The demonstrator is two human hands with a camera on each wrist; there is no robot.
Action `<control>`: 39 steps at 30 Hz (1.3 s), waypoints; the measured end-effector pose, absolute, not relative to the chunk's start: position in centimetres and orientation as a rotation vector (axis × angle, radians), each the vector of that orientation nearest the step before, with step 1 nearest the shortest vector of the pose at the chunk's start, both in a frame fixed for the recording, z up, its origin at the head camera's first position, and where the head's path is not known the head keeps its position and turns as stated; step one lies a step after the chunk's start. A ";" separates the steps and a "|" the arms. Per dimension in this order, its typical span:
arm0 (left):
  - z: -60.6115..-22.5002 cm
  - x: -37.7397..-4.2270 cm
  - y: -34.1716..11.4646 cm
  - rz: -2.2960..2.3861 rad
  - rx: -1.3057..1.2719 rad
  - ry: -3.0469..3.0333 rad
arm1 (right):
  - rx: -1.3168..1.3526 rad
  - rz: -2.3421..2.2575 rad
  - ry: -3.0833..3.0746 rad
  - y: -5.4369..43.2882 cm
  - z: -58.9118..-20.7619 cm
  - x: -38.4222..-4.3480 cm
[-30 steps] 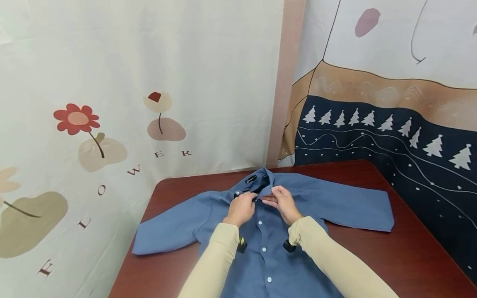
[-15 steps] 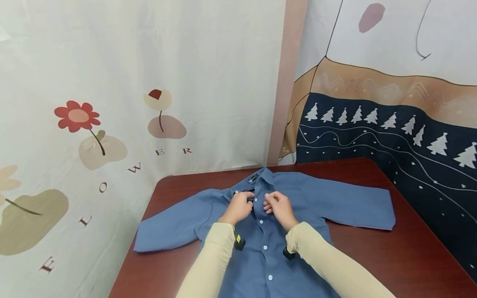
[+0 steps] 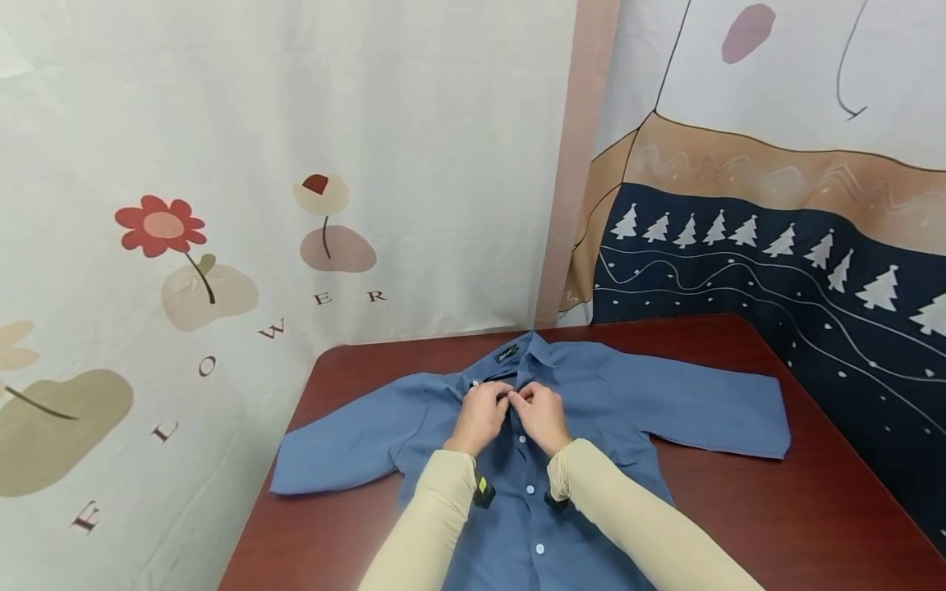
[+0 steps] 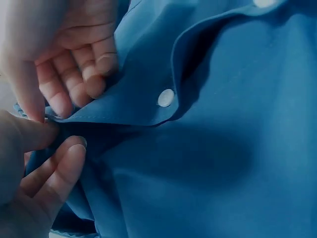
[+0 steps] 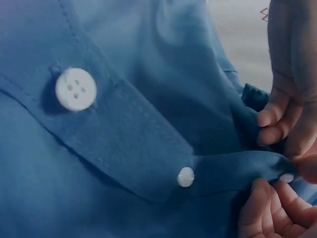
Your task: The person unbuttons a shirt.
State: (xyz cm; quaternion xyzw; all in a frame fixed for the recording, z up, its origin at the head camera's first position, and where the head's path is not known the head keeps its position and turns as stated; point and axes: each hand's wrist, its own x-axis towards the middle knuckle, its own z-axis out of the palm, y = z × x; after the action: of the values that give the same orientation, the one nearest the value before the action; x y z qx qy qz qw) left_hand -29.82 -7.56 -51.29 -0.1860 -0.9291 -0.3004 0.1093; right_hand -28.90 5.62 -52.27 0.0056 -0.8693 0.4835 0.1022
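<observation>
A blue button-up shirt lies front up, its sleeves spread to both sides. Near the neck my left hand and right hand meet, fingertips almost together. Each pinches the front placket just below the collar. A small white button shows between the fingertips in the right wrist view. Lower down the placket, another white button and a four-hole button are through the cloth. In the left wrist view, the placket edge runs from the pinching fingers past a white button.
The shirt lies on a reddish-brown table. Behind it hangs a pale cloth printed with flowers and letters; a dark cloth with white trees hangs at the right. Black devices sit at both wrists.
My right hand has let go of the collar edge, dropped lower and moved left to the placket beside my left hand. The collar's right side now lies folded down.
</observation>
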 end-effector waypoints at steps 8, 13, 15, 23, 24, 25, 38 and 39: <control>-51.5 -29.6 -7.2 -0.869 -0.474 -2.710 | 0.111 1.315 -2.558 5.7 -52.3 -29.1; -50.9 -29.4 -6.9 -0.888 -0.371 -2.763 | 0.136 1.393 -2.513 5.9 -52.5 -29.1; -50.9 -29.4 -7.0 -0.968 -0.357 -2.751 | 0.125 1.486 -2.482 6.0 -52.5 -29.2; -51.7 -29.6 -7.3 -1.516 -0.280 -2.535 | -0.042 2.105 -2.271 6.5 -52.8 -29.7; -51.8 -29.6 -7.3 -1.561 -0.267 -2.510 | -0.051 2.153 -2.243 6.5 -52.8 -29.7; -51.9 -29.6 -7.3 -1.593 -0.256 -2.487 | -0.052 2.192 -2.216 6.6 -52.7 -29.6; -52.1 -29.4 -7.7 -1.798 -0.259 -2.363 | -0.025 2.423 -2.071 6.8 -52.3 -29.4; -52.1 -29.4 -7.7 -1.813 -0.258 -2.360 | -0.022 2.441 -2.061 6.9 -52.4 -29.4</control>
State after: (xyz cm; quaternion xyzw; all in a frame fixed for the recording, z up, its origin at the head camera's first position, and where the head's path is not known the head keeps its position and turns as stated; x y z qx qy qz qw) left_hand -29.41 -7.71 -52.06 -0.0863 -0.7877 -0.6050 0.0772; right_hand -29.39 6.86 -52.35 -0.0069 -0.6449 0.7637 -0.0266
